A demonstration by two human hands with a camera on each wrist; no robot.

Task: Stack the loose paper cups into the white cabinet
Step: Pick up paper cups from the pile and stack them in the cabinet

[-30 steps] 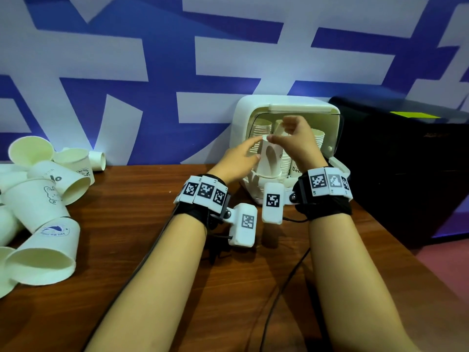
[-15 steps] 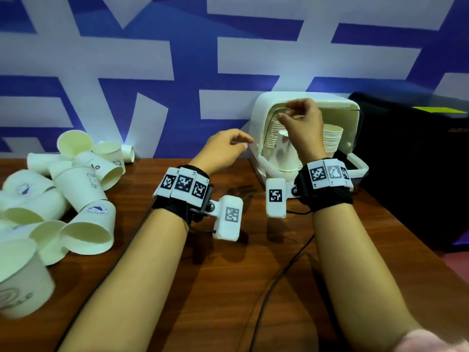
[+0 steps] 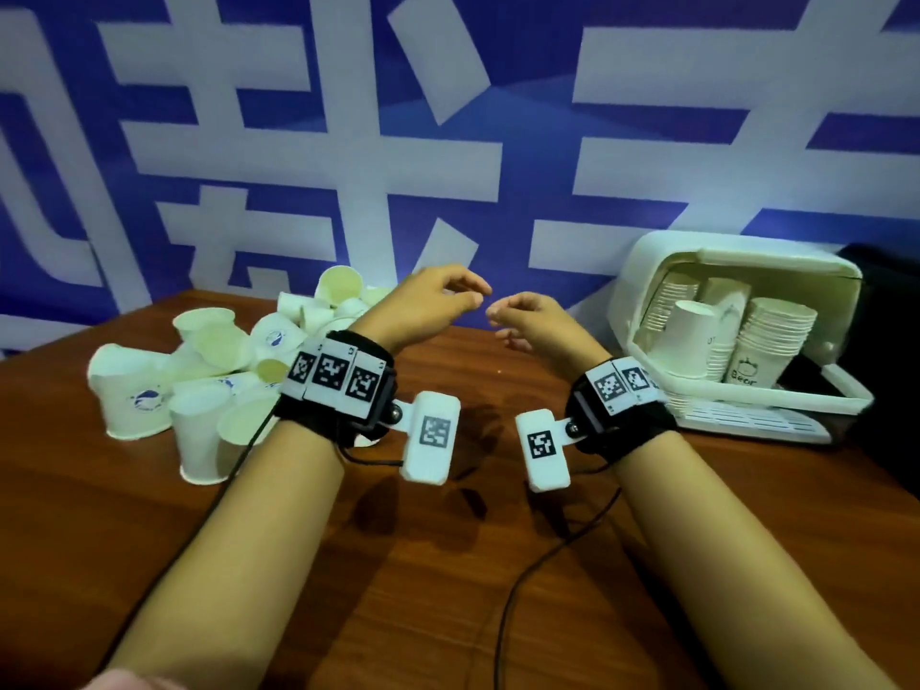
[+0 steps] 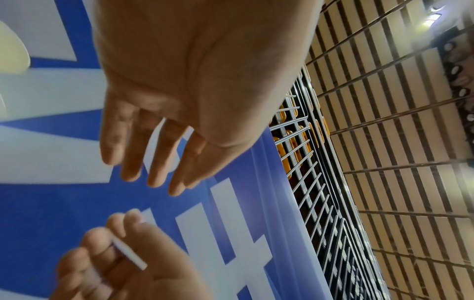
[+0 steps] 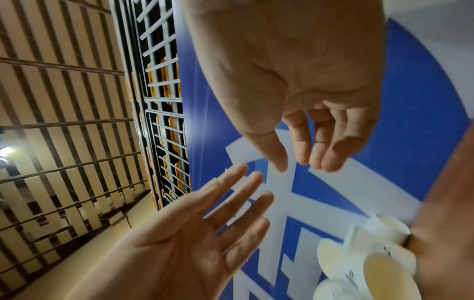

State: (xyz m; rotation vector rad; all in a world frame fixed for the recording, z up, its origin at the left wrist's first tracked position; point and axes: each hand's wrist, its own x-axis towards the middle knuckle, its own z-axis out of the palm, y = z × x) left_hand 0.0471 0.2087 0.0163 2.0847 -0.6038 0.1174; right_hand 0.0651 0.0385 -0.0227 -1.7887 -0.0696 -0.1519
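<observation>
A heap of loose white paper cups (image 3: 209, 371) lies on the left of the wooden table (image 3: 448, 590); part of it shows in the right wrist view as cups (image 5: 359, 263). The white cabinet (image 3: 737, 246) stands open at the right. It holds stacked cups (image 3: 776, 341) and one upside-down cup (image 3: 692, 336) in front. My left hand (image 3: 463, 291) (image 4: 159, 158) and right hand (image 3: 503, 316) (image 5: 302, 160) hover side by side above the table, between heap and cabinet. Both have relaxed fingers and hold nothing.
The cabinet's door (image 3: 756, 420) lies folded down onto the table in front of it. A black box (image 3: 886, 341) stands right of the cabinet. A blue and white banner (image 3: 448, 141) forms the back wall. Black cables (image 3: 522, 580) run from my wrists across the table.
My right hand has let go of the cup inside the cabinet and pulled back left. My left hand has also moved left, toward the heap. The view has swung left.
</observation>
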